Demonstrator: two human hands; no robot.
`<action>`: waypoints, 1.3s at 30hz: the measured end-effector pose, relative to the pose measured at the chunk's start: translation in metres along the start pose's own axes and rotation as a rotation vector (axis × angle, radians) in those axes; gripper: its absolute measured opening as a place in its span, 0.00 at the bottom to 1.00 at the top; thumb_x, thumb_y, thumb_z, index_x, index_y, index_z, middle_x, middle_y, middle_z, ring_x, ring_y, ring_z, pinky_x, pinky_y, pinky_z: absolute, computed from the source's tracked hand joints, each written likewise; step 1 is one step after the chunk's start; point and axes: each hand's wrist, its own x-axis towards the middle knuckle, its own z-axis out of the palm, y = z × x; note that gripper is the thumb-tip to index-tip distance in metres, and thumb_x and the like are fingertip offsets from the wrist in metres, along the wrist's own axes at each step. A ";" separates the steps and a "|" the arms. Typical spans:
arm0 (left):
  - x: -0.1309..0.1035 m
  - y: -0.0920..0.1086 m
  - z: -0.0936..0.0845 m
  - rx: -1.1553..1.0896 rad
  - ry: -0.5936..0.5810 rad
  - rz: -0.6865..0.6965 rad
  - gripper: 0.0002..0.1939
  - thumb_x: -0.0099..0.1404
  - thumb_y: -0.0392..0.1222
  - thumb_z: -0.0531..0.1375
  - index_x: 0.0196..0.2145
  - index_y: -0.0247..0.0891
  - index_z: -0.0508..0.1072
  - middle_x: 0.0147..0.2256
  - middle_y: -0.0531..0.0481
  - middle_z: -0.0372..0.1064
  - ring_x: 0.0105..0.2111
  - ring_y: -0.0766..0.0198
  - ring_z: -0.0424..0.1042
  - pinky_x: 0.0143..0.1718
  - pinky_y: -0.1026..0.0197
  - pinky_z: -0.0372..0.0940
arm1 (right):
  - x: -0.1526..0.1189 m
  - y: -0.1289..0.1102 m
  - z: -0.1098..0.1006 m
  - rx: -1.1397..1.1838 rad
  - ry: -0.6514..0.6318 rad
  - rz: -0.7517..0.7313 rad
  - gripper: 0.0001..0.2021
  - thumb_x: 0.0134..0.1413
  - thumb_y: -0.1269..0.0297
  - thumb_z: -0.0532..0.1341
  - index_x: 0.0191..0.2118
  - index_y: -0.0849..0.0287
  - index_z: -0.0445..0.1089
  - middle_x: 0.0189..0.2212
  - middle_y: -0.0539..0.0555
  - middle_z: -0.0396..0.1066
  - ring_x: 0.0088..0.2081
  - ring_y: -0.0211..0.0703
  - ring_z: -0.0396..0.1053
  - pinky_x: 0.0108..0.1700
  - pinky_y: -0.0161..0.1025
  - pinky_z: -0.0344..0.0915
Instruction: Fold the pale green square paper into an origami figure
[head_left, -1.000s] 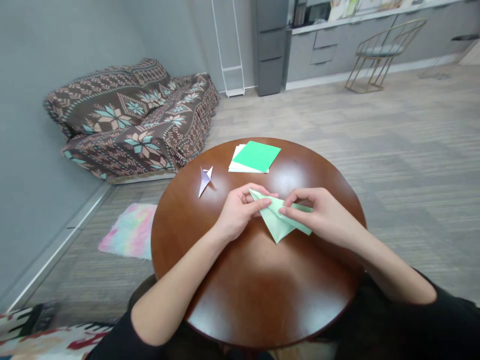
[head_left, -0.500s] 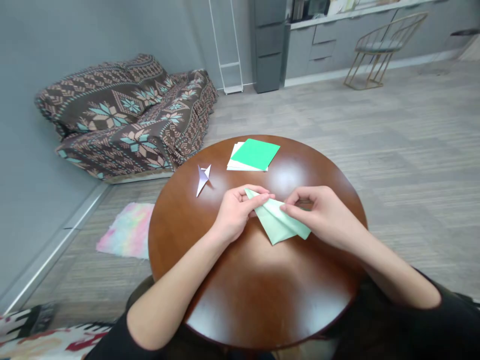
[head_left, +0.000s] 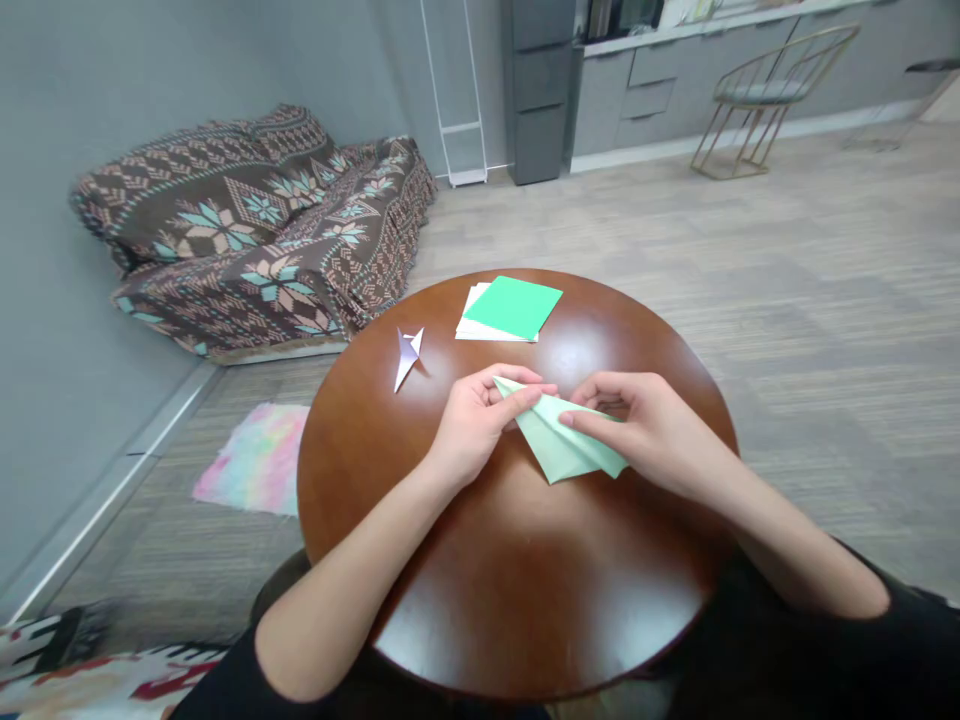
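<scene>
A pale green sheet of origami paper (head_left: 559, 445), folded into pointed flaps, is held between my hands just over the round brown table (head_left: 480, 600). My left hand (head_left: 480, 415) pinches its upper left part, thumb on top and fingers behind. On the right side, my right hand (head_left: 637, 425) grips the paper with the thumb laid on its face; the curled fingers are partly hidden behind it. Beyond my hands lies a stack of square paper, a bright green sheet (head_left: 514, 307) over white ones (head_left: 472, 328). A folded purple-and-white paper figure (head_left: 408, 358) rests at the left.
A sofa (head_left: 262, 230) under a patterned cover stands behind the table at the left. On the floor lies a pastel fluffy rug (head_left: 259, 460). A wire-backed chair (head_left: 765, 95) stands by grey kitchen cabinets (head_left: 649, 95) at the far right.
My right thumb has shifted slightly on the paper, and the right fingers sit a little further behind it. Both hands keep hold of the folded sheet, and the view has shifted slightly.
</scene>
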 end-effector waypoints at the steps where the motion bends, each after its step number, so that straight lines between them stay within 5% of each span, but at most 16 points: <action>1: 0.001 0.000 -0.002 0.008 0.002 0.018 0.14 0.58 0.44 0.70 0.38 0.36 0.75 0.36 0.45 0.80 0.38 0.59 0.78 0.43 0.58 0.70 | 0.000 0.000 -0.001 -0.012 0.006 -0.004 0.10 0.57 0.58 0.63 0.30 0.58 0.72 0.28 0.52 0.75 0.31 0.45 0.71 0.35 0.39 0.63; 6: 0.006 0.008 -0.011 0.151 0.076 0.136 0.13 0.58 0.46 0.70 0.36 0.36 0.77 0.36 0.47 0.78 0.35 0.64 0.75 0.43 0.61 0.68 | 0.000 -0.001 -0.009 -0.118 0.070 -0.019 0.11 0.57 0.58 0.63 0.28 0.58 0.73 0.27 0.52 0.76 0.30 0.44 0.70 0.36 0.40 0.63; 11: 0.006 0.024 -0.017 0.330 0.011 0.223 0.12 0.59 0.43 0.69 0.39 0.37 0.78 0.33 0.50 0.74 0.29 0.69 0.69 0.30 0.67 0.63 | -0.002 0.002 -0.020 0.058 -0.041 0.065 0.13 0.55 0.53 0.66 0.30 0.58 0.74 0.26 0.52 0.75 0.28 0.43 0.69 0.29 0.38 0.62; 17: 0.001 0.030 -0.019 0.366 -0.173 0.176 0.10 0.57 0.42 0.70 0.36 0.37 0.79 0.29 0.50 0.74 0.27 0.66 0.71 0.31 0.64 0.66 | -0.002 0.003 -0.029 0.222 -0.164 0.138 0.13 0.52 0.54 0.68 0.35 0.58 0.72 0.22 0.49 0.72 0.22 0.36 0.63 0.22 0.33 0.53; 30: 0.000 0.030 -0.021 0.320 -0.166 0.174 0.11 0.53 0.41 0.73 0.31 0.36 0.77 0.26 0.51 0.73 0.25 0.68 0.71 0.28 0.66 0.67 | -0.005 -0.002 -0.029 0.358 -0.308 0.140 0.17 0.57 0.47 0.64 0.36 0.58 0.70 0.25 0.49 0.68 0.22 0.35 0.60 0.24 0.33 0.54; 39: -0.009 0.032 -0.013 0.357 -0.247 0.119 0.14 0.53 0.41 0.73 0.30 0.37 0.72 0.25 0.53 0.71 0.24 0.66 0.71 0.28 0.64 0.66 | -0.010 -0.013 -0.031 0.218 -0.460 0.066 0.21 0.58 0.41 0.61 0.35 0.57 0.72 0.25 0.49 0.66 0.26 0.38 0.61 0.27 0.35 0.56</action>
